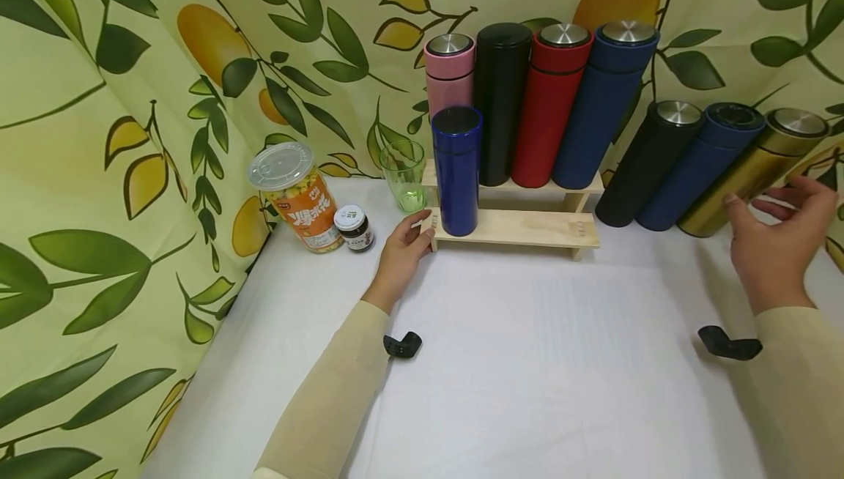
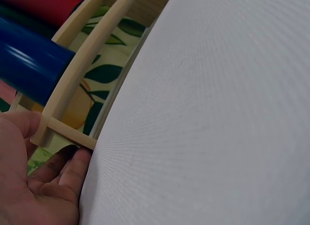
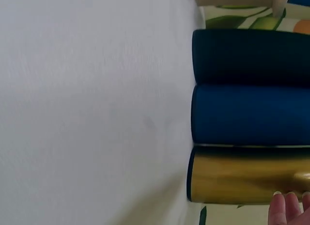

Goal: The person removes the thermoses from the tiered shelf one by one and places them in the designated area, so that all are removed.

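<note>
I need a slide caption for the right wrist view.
Fingers at a gold flask, blue flask and black flask alongside.

The head view is bright under diffuse light, with glints on the metal lids (image 1: 628,31), a soft shadow on the table (image 1: 527,406) beside the right sleeve (image 1: 801,376) at lower right, and wide-angle stretch that slants the gold bottle (image 1: 741,180) near the right edge. The 2 wrist views are dimmer and softer: pale streaks shine on the blue bottle (image 2: 31,55) at left in the left view, while the right view has a blurred shadow at bottom centre and a black bottle (image 3: 252,57) sunk in gloom at upper right.
</note>
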